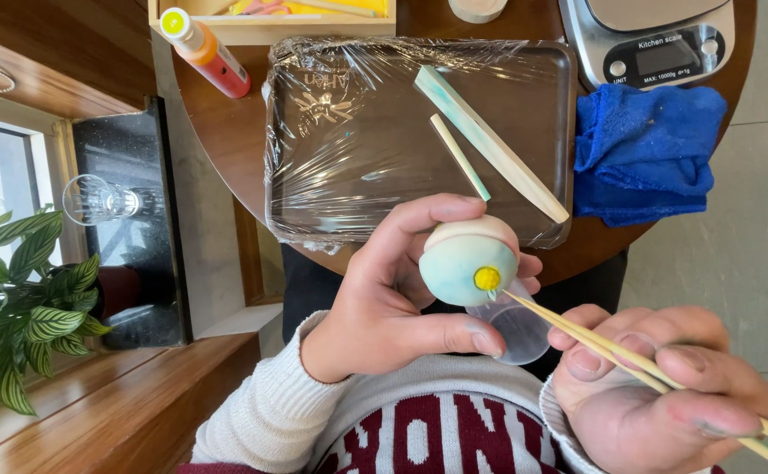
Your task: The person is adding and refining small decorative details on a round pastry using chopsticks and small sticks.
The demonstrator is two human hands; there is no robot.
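Observation:
My left hand [392,298] holds a round ball of dough [463,263], pale blue-green fading to cream, on top of a small clear cup [520,332]. A small yellow dot [486,278] sits on the ball's near side. In my right hand [656,395] is a pair of thin wooden chopsticks [629,360], their tips touching the yellow dot. Both hands hover in front of the round wooden table's near edge, above my lap.
A dark tray wrapped in cling film [357,149] lies on the round wooden table [226,132], with two wooden shaping sticks [489,145] on it. A blue cloth [642,154] and a kitchen scale [656,39] sit right; an orange bottle [208,53] left. A potted plant [15,298] stands far left.

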